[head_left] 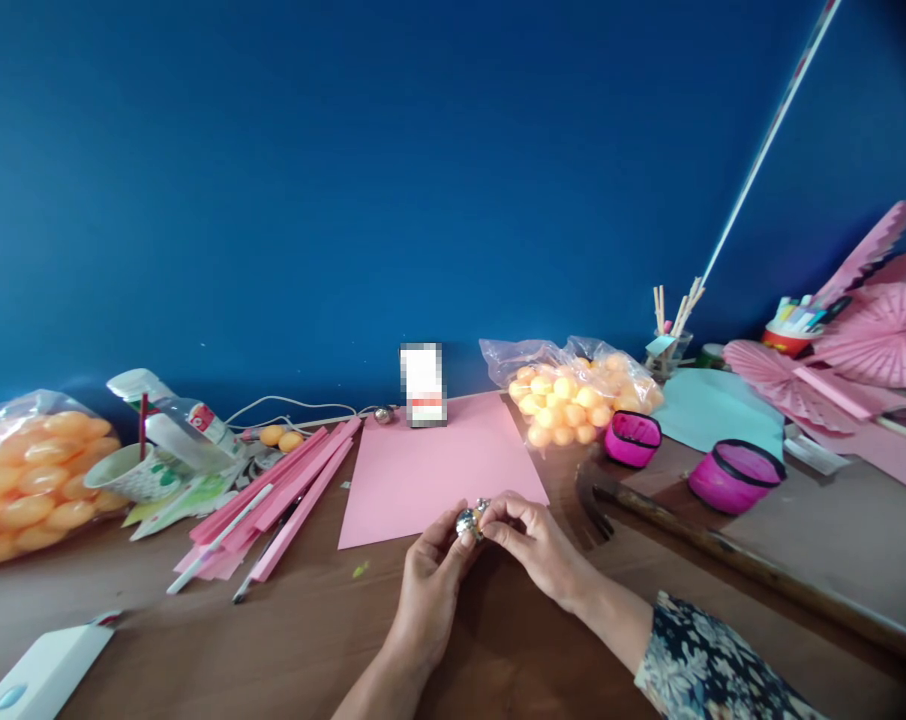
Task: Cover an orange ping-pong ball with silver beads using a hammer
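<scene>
Two bare hands meet over the near middle of the brown table, just off the near edge of a pink sheet. The left hand grips a shiny silver ball between thumb and fingers. The right hand is closed in a pinch at the ball's right side; what lies between its fingertips is too small to tell. A small shiny part shows by the ball, at the far side of the fingertips.

Another silver object is at the far left corner of the pink sheet, and a blurred white object stands at its far edge. To the left lie pink strips with a white stick across them; farther left are a paper cup, a clear bottle and a bag of orange balls. A white box is at the near left.

To the right, a second bag of orange balls sits far back, with a small magenta container just beside it and a larger magenta container farther right. A long dark handle slants toward the near right. Pink paper fans are at the far right.
</scene>
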Tool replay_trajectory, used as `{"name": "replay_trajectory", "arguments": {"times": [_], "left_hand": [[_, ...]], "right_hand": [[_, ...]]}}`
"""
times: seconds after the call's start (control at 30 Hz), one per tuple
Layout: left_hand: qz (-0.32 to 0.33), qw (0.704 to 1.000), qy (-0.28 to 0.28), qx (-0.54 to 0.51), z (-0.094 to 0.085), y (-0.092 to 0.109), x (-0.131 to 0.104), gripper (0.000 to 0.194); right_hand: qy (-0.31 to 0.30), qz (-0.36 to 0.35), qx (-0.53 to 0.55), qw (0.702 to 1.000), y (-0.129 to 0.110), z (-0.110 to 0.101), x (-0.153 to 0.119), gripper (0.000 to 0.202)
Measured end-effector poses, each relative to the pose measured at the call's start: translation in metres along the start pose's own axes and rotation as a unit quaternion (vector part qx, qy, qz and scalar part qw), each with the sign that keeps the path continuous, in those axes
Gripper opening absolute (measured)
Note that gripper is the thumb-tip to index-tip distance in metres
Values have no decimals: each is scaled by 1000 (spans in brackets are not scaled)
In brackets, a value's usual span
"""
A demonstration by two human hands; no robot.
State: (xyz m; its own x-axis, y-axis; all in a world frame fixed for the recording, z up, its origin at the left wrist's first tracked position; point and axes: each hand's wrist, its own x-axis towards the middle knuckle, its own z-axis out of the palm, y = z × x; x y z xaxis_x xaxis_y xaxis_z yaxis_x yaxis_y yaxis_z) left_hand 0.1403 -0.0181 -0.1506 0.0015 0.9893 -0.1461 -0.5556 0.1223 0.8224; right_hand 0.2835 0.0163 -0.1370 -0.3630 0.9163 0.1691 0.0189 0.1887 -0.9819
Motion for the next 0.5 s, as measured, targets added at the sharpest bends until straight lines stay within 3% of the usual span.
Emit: {"name": "replay_trajectory", "arguments": {"times": [0.5], "left_hand": [[6,1000,-5,14,-4,-3,1,42]], "right_hand": [[-17,67,88,994,5,-1,3,15]]}}
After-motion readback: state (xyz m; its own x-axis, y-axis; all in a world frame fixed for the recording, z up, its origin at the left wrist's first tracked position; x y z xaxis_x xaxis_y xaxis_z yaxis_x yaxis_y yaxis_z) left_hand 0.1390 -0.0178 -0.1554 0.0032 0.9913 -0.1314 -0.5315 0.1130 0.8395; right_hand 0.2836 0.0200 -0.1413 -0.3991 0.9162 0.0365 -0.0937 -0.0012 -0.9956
